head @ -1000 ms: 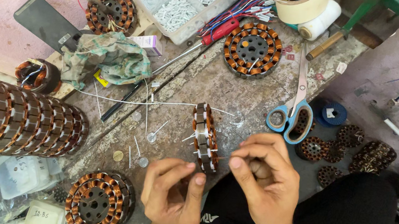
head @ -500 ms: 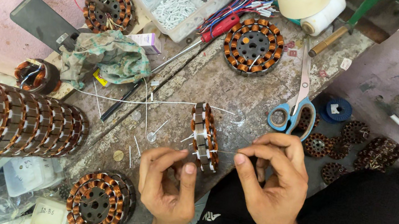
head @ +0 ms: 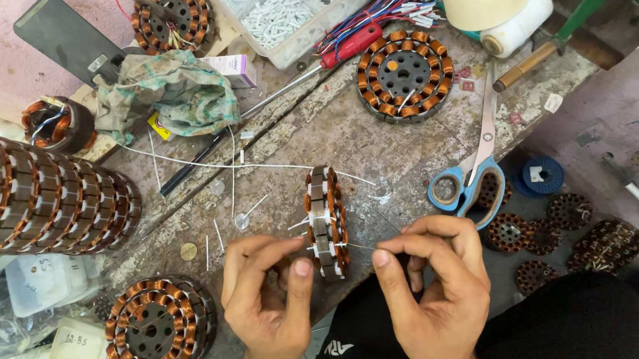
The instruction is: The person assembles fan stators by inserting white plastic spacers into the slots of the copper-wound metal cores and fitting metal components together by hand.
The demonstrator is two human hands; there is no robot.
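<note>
Right hand [head: 433, 298] pinching copper wire [head: 362, 248]

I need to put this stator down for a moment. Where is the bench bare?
Barest patch: bench top between the wound stator, the scissors and the stator at your hands. Another strip lies between the stator stack and left hand, strewn with white slivers. Crowded: the far edge around the parts tray and cloth.
</note>
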